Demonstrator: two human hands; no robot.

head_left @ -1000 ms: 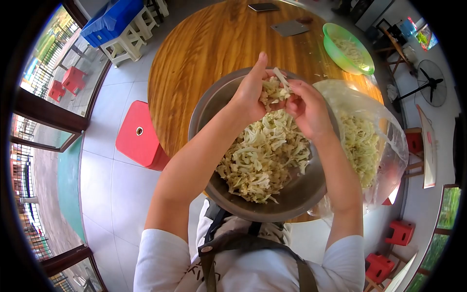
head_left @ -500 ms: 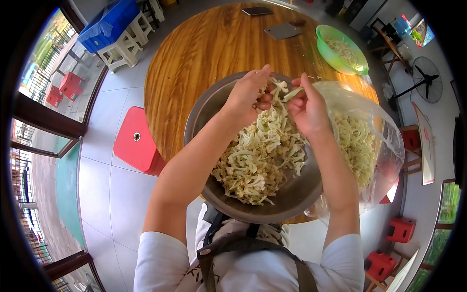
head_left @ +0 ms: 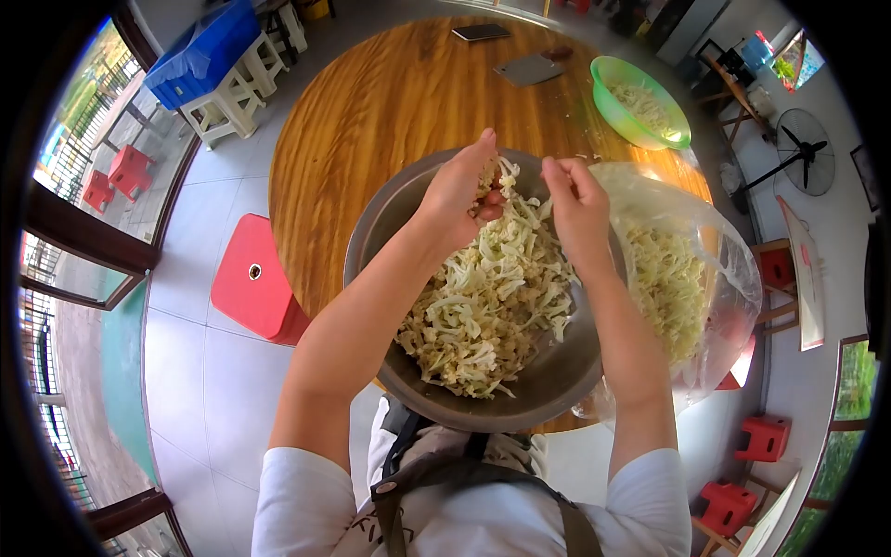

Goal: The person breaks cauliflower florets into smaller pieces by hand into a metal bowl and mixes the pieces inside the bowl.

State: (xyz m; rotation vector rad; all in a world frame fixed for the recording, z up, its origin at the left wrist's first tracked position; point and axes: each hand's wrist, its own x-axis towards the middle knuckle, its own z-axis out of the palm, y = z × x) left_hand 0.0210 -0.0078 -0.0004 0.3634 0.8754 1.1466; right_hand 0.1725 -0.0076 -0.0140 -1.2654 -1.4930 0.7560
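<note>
head | left hand (head_left: 458,195) still holds cauliflower (head_left: 508,176) | right hand (head_left: 579,206) farther apart

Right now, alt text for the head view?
A left hand holds cauliflower-like pieces above a metal bowl of more, the right hand beside it, fingers curled; a filled clear bag lies at right, a green bowl and cleaver farther back on a wooden table.

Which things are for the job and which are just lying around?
Part of the job:
left hand, holding cauliflower bits
right hand
metal bowl
probably the bag and green bowl

Just lying about, it seems:
phone
cleaver
red stool
</note>
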